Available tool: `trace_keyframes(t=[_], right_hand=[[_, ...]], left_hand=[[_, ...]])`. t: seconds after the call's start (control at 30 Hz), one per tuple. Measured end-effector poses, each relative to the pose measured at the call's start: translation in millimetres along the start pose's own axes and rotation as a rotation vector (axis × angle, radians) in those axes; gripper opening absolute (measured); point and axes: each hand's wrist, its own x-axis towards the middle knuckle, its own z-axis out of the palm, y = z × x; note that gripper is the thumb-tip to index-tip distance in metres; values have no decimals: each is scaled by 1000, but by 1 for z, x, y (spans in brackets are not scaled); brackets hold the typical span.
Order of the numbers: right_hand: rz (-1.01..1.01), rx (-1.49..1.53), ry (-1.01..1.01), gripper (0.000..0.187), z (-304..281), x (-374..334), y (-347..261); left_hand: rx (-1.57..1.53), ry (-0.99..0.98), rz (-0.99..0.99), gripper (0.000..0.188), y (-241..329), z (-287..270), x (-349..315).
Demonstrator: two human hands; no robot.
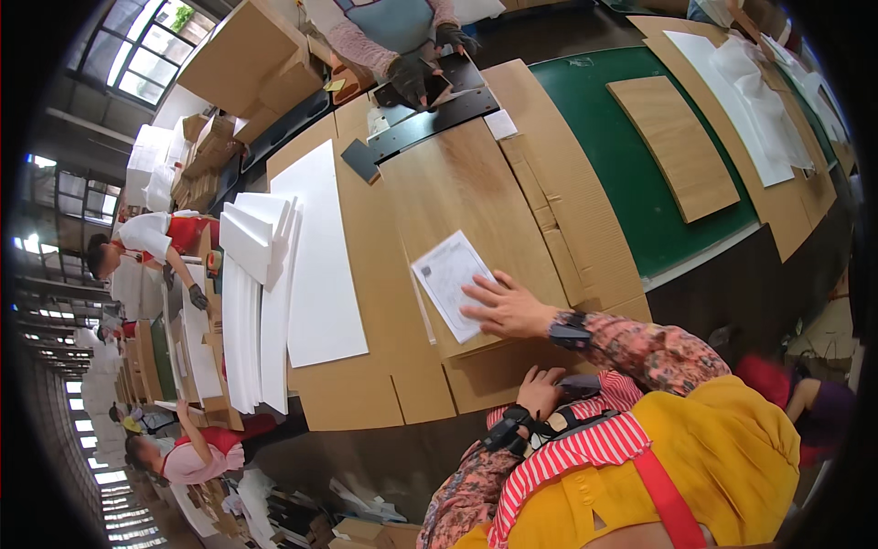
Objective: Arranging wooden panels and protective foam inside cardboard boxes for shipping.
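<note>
My right hand (508, 307) lies flat with its fingers spread over the right edge of a white printed sheet (445, 285). The sheet rests slantwise on the near end of a long wood-grain board (476, 197). Under the board is brown cardboard (347, 398). Close to my body, by the table's near edge, my left hand (540, 391) has loosely bent fingers and no object visible in it. A dark item (580, 386) sits beside it, against my striped apron (585, 448). Both my wrists carry black straps.
A gloved co-worker (412, 78) handles dark panels (439, 123) at the board's far end. White panels (320, 265) and stacked white strips (242, 320) lie left. Rightward, a wood-grain panel (672, 146) lies on a green surface (585, 119). More people work at the left.
</note>
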Motion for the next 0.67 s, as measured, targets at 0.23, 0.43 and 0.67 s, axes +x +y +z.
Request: trace_keyframes(t=[0.23, 0.43, 0.67], right_hand=[[221, -320, 143, 45, 14, 46, 86], [425, 269, 367, 30, -42, 21, 15], [545, 360, 66, 20, -36, -99, -41]], left_hand=[[-930, 636, -141, 13, -11, -95, -12], [-1191, 1052, -518, 33, -102, -191, 74], [-1340, 1203, -637, 22, -122, -123, 38]])
